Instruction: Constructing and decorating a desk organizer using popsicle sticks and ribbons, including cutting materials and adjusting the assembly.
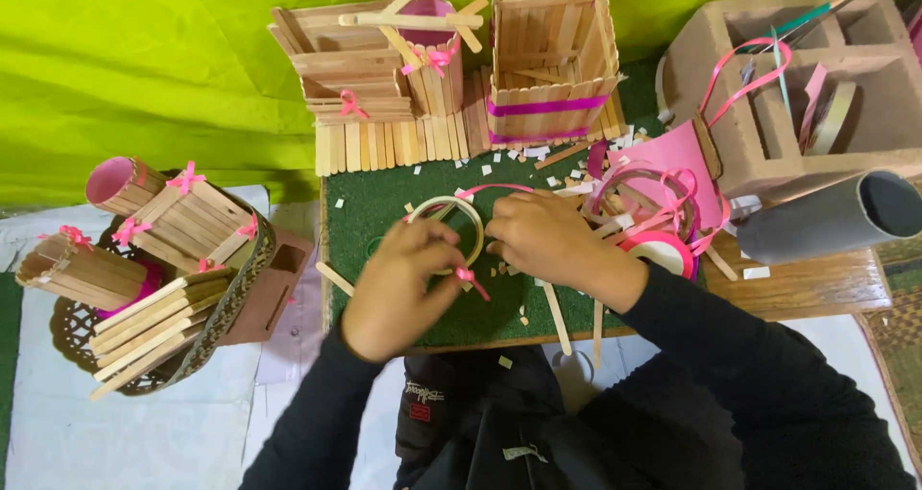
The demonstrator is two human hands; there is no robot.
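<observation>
Two hands over a green mat (384, 202): pink ribbon (473, 281) is pinched by the left hand (399, 288); a ring (451, 223) is gripped by the right hand (543, 240).

We hold our left hand (399, 283) and right hand (543, 240) close together, fingers curled and pinching, dark-sleeved forearms angled inward.

Few such things show. A small red rectangular label (420, 412) with a line of pale embroidered lettering (424, 391) just above it sits on the dark garment at the person's chest, at the lower middle of the view. A small pale rectangular cloth tag (524, 452) lies on the same garment, lower and to the right. There are no signs or screens. At the upper right stands a brown compartmented cardboard box (768, 154), open-topped, unprinted.
</observation>
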